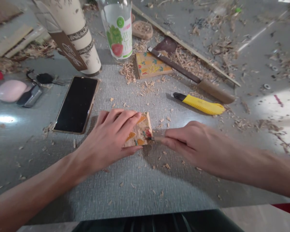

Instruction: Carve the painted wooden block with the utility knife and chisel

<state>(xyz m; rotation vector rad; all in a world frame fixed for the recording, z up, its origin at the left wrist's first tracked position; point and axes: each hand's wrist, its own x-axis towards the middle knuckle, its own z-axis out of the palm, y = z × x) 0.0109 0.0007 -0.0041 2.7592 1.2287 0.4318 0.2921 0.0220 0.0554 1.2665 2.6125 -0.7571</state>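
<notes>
A small wooden block (145, 124) with orange, red and green painted patches lies on the grey tabletop. My left hand (112, 130) covers its left part and grips it, fingers along the top and the thumb at the near edge. From the right, my right hand (190, 138) is closed round the handle of a slim carving tool (157, 139). The tool's dark metal tip meets the block's right side, beside a red patch. Most of the handle is hidden inside my right fist.
A phone (76, 104) lies left of the block, near keys (44, 78). Behind stand a patterned cup (87, 48) and a plastic bottle (119, 32). A yellow utility knife (203, 104), a long file-like tool (178, 67) and a second painted board (147, 67) lie among wood shavings.
</notes>
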